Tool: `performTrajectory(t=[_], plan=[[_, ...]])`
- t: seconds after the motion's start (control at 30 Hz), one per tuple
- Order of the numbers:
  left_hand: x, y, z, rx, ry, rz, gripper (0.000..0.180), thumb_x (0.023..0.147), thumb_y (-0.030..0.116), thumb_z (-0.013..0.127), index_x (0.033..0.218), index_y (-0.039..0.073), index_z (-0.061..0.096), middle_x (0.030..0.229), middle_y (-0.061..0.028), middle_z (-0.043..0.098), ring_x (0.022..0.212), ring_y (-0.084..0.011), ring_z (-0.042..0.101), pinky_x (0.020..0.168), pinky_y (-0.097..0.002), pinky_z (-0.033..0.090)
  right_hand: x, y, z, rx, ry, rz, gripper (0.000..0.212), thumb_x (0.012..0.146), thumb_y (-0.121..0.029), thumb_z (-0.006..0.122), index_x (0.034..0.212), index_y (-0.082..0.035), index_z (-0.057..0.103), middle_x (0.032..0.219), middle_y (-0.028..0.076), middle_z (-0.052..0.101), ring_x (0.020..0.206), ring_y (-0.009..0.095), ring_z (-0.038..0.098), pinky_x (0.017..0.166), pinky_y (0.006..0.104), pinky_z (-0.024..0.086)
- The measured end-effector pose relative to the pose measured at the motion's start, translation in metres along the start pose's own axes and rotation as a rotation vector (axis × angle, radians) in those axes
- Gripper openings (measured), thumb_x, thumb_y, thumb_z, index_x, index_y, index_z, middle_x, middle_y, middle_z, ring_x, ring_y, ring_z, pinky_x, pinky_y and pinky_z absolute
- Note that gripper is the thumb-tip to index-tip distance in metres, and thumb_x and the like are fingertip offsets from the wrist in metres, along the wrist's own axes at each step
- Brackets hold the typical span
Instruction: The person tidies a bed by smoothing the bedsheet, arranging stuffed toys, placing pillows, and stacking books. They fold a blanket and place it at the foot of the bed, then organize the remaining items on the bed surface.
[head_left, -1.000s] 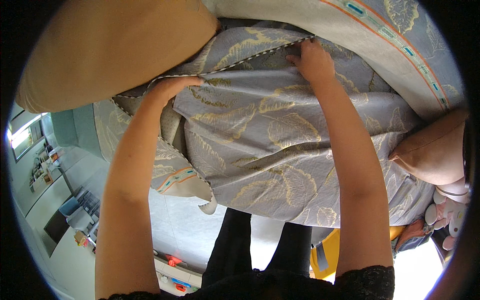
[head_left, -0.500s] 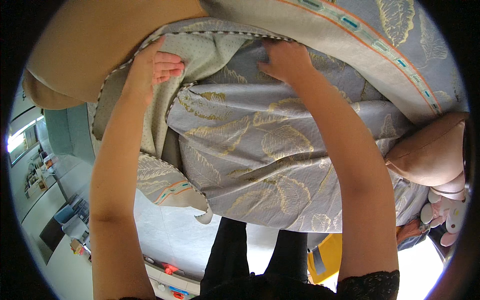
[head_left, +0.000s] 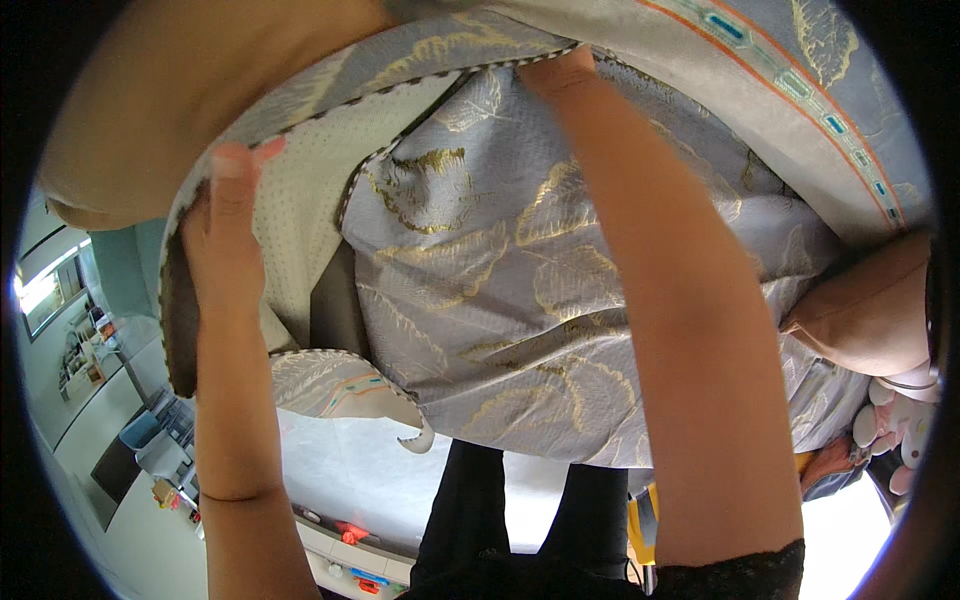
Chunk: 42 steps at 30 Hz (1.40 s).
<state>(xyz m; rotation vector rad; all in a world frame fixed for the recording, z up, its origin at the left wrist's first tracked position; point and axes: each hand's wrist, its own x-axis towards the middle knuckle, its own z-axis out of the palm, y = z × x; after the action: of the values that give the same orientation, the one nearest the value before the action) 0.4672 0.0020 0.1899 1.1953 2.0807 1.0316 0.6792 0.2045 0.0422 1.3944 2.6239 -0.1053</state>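
Observation:
A grey sofa cover (head_left: 480, 340) with yellow leaf outlines lies spread in front of me over a seat. A flap of it is lifted at the upper left, showing the pale dotted underside (head_left: 305, 190) and a black-and-white striped edging. My left hand (head_left: 225, 230) is closed on the flap's left part, its thumb up and some fingers hidden by the cloth. At the top middle my right hand (head_left: 558, 75) reaches in under the striped edge; its fingers are hidden and the arm is blurred.
A tan leather sofa part (head_left: 130, 130) rises at the upper left. A brown cushion (head_left: 865, 310) and a pink-and-white plush toy (head_left: 895, 425) are at the right. Behind me stand a low white cabinet (head_left: 350, 555) and a yellow thing (head_left: 643, 525). An orange-trimmed cover strip (head_left: 800, 85) crosses the upper right.
My left hand has gone left and slightly down, from spread fingers to holding the flap, which is now wider open. My right hand has moved up and left, its fingers going under the edge.

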Motion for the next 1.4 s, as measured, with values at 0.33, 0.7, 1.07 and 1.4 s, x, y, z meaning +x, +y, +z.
performTrajectory(t=[0.33, 0.7, 1.07, 1.4], plan=[[-0.003, -0.007, -0.004, 0.062, 0.158, 0.117, 0.041, 0.084, 0.032, 0.068, 0.098, -0.005, 0.061, 0.101, -0.0147, 0.062, 0.103, -0.0201, 0.058, 0.094, -0.0327, 0.04, -0.047, -0.088, 0.017, 0.203, -0.091, -0.159, 0.055, 0.094, -0.033, 0.038, 0.142, -0.009, 0.031, 0.147, 0.012, 0.028, 0.137, 0.032, 0.021, 0.108, 0.0531, 0.015], [0.06, 0.065, -0.062, 0.538, 0.218, 0.32, 0.058, 0.084, 0.055, 0.057, 0.101, 0.0, 0.065, 0.097, -0.0152, 0.067, 0.094, -0.0212, 0.063, 0.088, -0.0329, 0.046, -0.069, -0.133, 0.033, 0.22, 0.11, -0.123, 0.05, 0.089, -0.026, 0.045, 0.136, -0.009, 0.041, 0.143, 0.012, 0.034, 0.133, 0.033, 0.025, 0.108, 0.052, 0.018], [0.112, 0.048, -0.085, 0.43, -0.021, 0.304, 0.045, 0.084, 0.047, 0.062, 0.101, 0.006, 0.065, 0.089, -0.0063, 0.066, 0.083, -0.015, 0.064, 0.08, -0.029, 0.049, 0.015, -0.105, 0.031, 0.606, 0.207, 0.099, 0.046, 0.091, -0.029, 0.048, 0.131, -0.009, 0.045, 0.137, 0.013, 0.043, 0.121, 0.031, 0.048, 0.096, 0.0393, 0.043], [0.105, 0.022, -0.056, 0.344, -0.139, 0.315, 0.047, 0.088, 0.046, 0.055, 0.107, 0.004, 0.062, 0.093, -0.0089, 0.067, 0.088, -0.018, 0.064, 0.086, -0.0315, 0.048, 0.063, -0.091, 0.062, 0.44, 0.751, -0.127, 0.044, 0.091, -0.032, 0.05, 0.129, -0.01, 0.046, 0.129, 0.014, 0.046, 0.117, 0.025, 0.043, 0.103, 0.041, 0.034]])
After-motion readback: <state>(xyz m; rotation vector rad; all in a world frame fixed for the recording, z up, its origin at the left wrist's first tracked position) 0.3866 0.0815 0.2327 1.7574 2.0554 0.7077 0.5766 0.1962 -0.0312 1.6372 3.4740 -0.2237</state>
